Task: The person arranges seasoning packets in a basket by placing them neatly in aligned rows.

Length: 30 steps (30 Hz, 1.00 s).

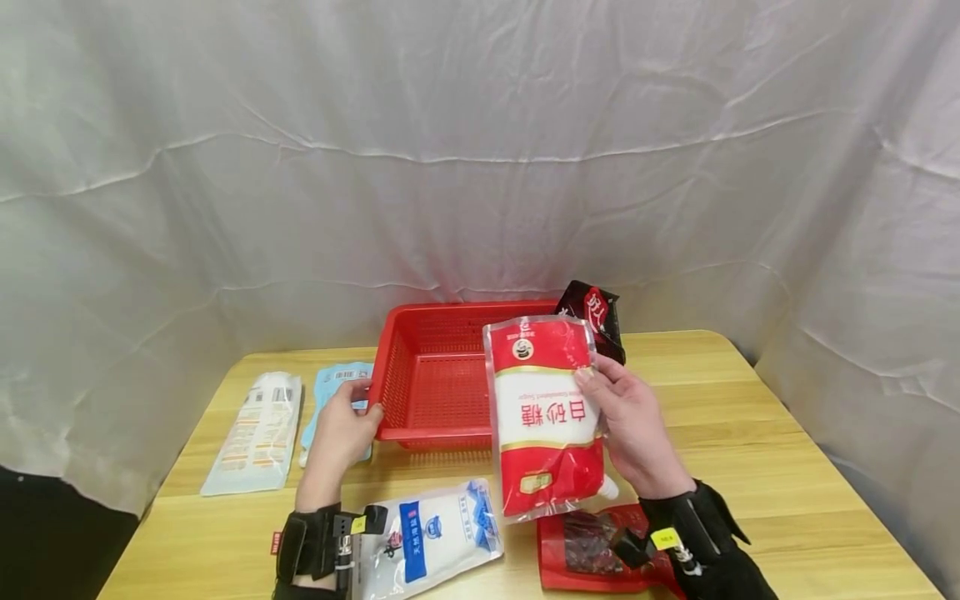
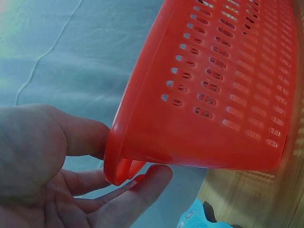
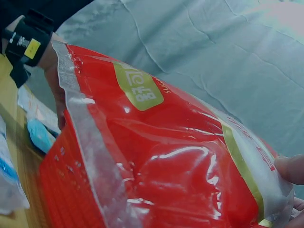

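Note:
A red plastic basket point(image 1: 450, 392) with slotted walls stands near the back of the table. My left hand point(image 1: 347, 425) grips its front left corner, and the left wrist view shows thumb and fingers on either side of the rim point(image 2: 116, 142). In front of the basket's right part hangs a red and white bag of white sugar point(image 1: 543, 400), its printing upside down. My right hand point(image 1: 633, 421) pinches that bag at its right edge, thumb on the front face. In the right wrist view the sugar bag point(image 3: 166, 142) covers much of the basket.
A black packet point(image 1: 600, 317) is at the basket's back right corner. Left of the basket lie a white pouch point(image 1: 258, 433) and a light-blue one point(image 1: 326, 387). In front lie a white and blue bag point(image 1: 442, 533) and a red bag with dark contents point(image 1: 588, 542). Grey cloth hangs behind.

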Tool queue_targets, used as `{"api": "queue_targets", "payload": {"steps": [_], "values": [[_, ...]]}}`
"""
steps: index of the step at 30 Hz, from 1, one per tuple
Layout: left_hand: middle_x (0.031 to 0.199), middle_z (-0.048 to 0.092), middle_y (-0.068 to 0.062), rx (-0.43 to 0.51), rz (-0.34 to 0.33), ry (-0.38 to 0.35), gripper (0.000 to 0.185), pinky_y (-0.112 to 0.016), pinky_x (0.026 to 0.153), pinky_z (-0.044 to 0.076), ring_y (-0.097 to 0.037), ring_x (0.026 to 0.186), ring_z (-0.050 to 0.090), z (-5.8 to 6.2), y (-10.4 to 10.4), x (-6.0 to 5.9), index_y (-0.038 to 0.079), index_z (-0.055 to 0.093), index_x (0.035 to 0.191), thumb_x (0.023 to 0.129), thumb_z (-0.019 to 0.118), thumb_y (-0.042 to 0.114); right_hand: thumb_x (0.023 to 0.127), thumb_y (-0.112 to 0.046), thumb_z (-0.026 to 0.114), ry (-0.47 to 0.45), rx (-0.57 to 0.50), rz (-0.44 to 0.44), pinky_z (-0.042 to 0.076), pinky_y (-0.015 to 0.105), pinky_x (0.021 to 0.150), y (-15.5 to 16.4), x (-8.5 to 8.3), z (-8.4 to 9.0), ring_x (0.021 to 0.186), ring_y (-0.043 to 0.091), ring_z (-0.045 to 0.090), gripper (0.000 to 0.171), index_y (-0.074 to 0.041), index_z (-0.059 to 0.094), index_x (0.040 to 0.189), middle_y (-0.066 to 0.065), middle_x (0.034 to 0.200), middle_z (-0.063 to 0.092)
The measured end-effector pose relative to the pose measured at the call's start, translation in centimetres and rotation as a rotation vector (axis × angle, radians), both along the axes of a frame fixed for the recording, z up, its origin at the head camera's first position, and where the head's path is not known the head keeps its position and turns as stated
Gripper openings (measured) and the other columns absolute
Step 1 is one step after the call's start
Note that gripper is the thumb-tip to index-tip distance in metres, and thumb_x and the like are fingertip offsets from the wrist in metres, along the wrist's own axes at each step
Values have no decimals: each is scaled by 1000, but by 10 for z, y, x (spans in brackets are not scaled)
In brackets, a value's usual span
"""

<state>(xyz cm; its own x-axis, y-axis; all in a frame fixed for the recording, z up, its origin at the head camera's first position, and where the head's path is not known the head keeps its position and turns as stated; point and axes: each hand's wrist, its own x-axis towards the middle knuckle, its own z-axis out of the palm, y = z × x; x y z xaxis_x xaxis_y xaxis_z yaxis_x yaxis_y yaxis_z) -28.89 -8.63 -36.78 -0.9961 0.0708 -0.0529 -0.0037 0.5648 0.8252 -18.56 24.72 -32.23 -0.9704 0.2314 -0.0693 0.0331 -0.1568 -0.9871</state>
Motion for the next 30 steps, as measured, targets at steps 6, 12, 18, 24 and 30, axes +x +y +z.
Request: {"api": "queue_targets", "payload": {"steps": [6, 12, 18, 24, 30], "values": [[142, 55, -27, -6, 3, 9, 51, -46, 83, 63, -39, 112, 65, 0, 0, -1, -3, 45, 149, 102, 59, 10, 103, -25, 66, 1, -23, 24, 60, 37, 94, -17, -6, -8, 108, 21, 68, 60, -8, 39, 154, 16, 141, 58], [142, 52, -23, -9, 33, 48, 54, -53, 89, 61, -41, 121, 60, 4, 2, 1, -1, 47, 149, 101, 63, 17, 105, -19, 62, 17, -50, 62, 60, 36, 93, -27, -11, -16, 107, 21, 69, 57, -6, 38, 155, 20, 142, 57], [145, 49, -19, 47, 93, 181, 51, -59, 102, 53, -40, 129, 55, 7, 8, 5, 3, 52, 146, 100, 63, 21, 106, -15, 61, 11, -63, 90, 61, 36, 90, -31, -12, -22, 104, 20, 70, 54, -5, 39, 154, 19, 136, 61], [141, 54, -19, 188, 88, 283, 46, -56, 102, 54, -38, 125, 59, 15, 19, 15, 1, 55, 143, 100, 66, 16, 106, -15, 60, 4, -62, 128, 61, 35, 90, -36, -12, -24, 104, 20, 71, 56, -6, 39, 156, 21, 137, 61], [146, 55, -11, 354, -14, 205, 47, -51, 102, 55, -30, 127, 59, 24, 32, 24, 10, 55, 146, 102, 66, 24, 106, -13, 59, 20, -66, 169, 60, 37, 92, -40, -14, -26, 108, 22, 70, 54, -3, 38, 155, 24, 139, 59]]}}
